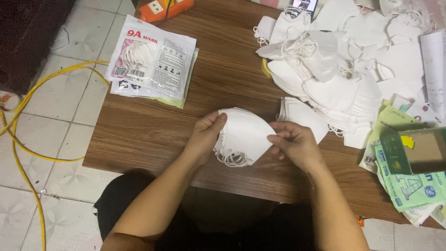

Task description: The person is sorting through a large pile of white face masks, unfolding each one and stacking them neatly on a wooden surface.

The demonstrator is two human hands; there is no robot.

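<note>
Gripping a small stack of folded white masks (pixel 244 135) between them, the left hand (pixel 204 135) and right hand (pixel 293 143) close their fingers on its edges just above the wooden table (pixel 153 135), near the big mask pile (pixel 344 69).

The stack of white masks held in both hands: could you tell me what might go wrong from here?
The stack of white masks is pinched only at its edges by the left hand and right hand, so it could fan apart. Its dangling ear loops might snag. The loose mask pile crowds close and could mix in.
</note>
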